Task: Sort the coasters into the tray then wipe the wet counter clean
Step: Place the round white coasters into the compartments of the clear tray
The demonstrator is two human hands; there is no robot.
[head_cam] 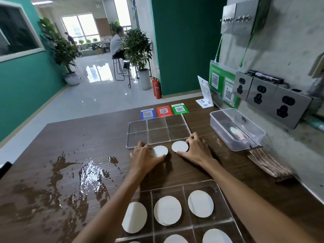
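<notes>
- Dark wood-grain counter [184, 171] fills the lower view, with a wide glossy puddle of water [75, 176] spread over its left part
- Left hand [146, 157] lies palm down on the counter just right of the puddle; its fingers [158, 157] are curled over the left edge of a round white coaster [160, 151], pinching it
- Clear empty tray [158, 132] with six square compartments sits just beyond both hands, its near rim close to the fingertips
- Second white coaster [180, 146] lies flat on the counter just right of the first, near the tray's front edge
- Right hand [197, 149] grips this coaster, thumb at its near edge and fingers at its far right edge
- Nearest the viewer, between the forearms, a second clear divided tray [214, 188] holds more white coasters, one in each visible compartment
- Far right, a clear plastic box [236, 128] stands by the wall, and a folded brown cloth [268, 163] lies on the counter just in front of it
</notes>
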